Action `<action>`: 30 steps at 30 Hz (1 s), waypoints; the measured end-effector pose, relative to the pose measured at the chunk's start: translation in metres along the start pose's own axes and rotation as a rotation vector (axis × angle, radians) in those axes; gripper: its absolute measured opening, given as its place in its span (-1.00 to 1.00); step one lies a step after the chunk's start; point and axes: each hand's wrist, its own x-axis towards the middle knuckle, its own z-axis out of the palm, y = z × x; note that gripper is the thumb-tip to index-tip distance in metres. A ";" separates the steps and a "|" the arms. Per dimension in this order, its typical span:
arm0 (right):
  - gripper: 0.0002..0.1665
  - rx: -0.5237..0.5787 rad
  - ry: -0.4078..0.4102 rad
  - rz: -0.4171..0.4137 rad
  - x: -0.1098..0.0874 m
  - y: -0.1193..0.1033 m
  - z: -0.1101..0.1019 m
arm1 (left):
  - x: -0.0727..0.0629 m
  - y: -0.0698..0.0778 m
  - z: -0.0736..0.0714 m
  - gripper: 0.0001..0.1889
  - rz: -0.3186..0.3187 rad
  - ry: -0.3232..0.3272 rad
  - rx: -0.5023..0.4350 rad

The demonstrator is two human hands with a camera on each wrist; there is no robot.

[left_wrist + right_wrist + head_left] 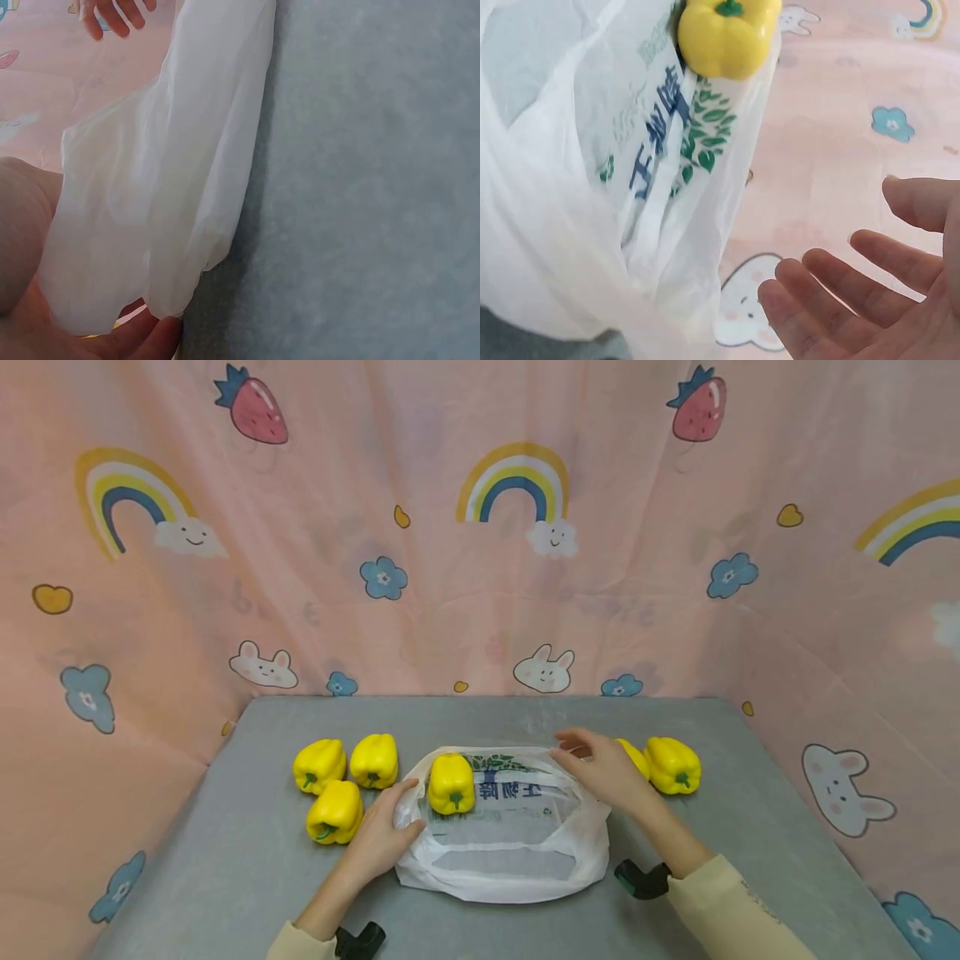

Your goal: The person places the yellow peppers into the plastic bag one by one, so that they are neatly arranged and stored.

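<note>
A white plastic bag (pixel 498 864) with green leaves and dark blue print lies on the table, its mouth spread wide. One yellow bell pepper (pixel 451 784) rests on the printed side at the bag's left, and shows again at the top of the right wrist view (pixel 730 37). My left hand (pixel 381 831) touches the bag's left rim, thumb and fingers spread; in the left wrist view the plastic (pixel 157 172) hangs between them. My right hand (pixel 603 768), fingers loosely bent and apart, hovers by the back right rim and holds nothing.
Three yellow bell peppers (pixel 334 812) sit grouped left of the bag. Two more (pixel 672 766) stand at the right, one partly hidden behind my right hand. A pink printed curtain (pixel 420 635) borders the back and sides of the grey table (pixel 225 877).
</note>
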 end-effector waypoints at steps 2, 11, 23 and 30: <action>-0.42 -0.005 0.028 0.006 -0.001 0.004 -0.006 | 0.000 0.000 0.000 -0.39 -0.003 -0.002 -0.001; -0.36 -0.033 0.120 0.060 -0.007 0.025 -0.030 | 0.001 0.001 0.000 -0.39 -0.005 -0.001 -0.003; -0.30 -0.057 0.212 0.113 -0.017 0.051 -0.038 | -0.004 -0.002 -0.002 -0.38 -0.012 -0.003 0.007; -0.29 -0.104 0.237 0.110 -0.018 0.069 -0.036 | -0.001 -0.002 0.000 -0.38 -0.007 -0.004 0.011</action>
